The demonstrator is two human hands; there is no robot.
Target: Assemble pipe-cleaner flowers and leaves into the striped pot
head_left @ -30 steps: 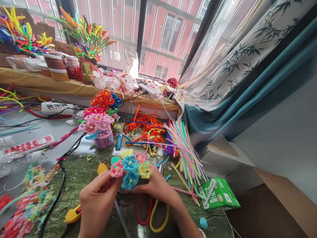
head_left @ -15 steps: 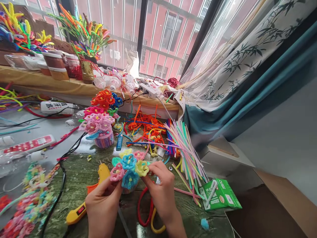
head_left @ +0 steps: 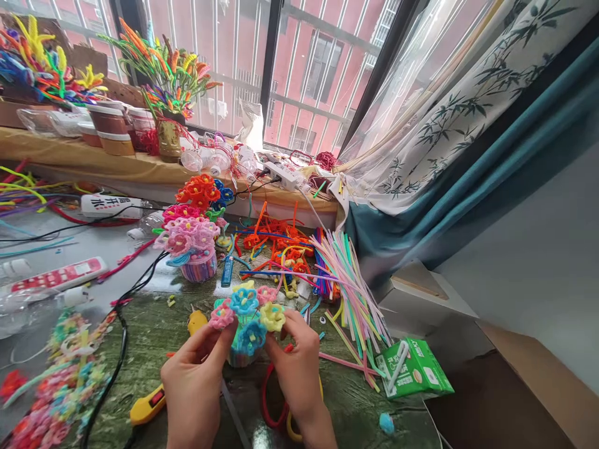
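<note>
Green craft table (head_left: 140, 349), 2 hands (head_left: 194, 393) (head_left: 299, 380) raised, pinching pipe-cleaner flowers (head_left: 246, 318)

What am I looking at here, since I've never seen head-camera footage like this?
This view comes from a camera worn on a person's head, looking down at their own hands. The left hand and right hand both hold a small bunch of pipe-cleaner flowers in blue, pink and yellow, above a striped pot. On the green-patterned table lie a yellow glue gun and pale coloured sticks, with a green carton at the edge. Farther back stands a pink flower bunch.
</note>
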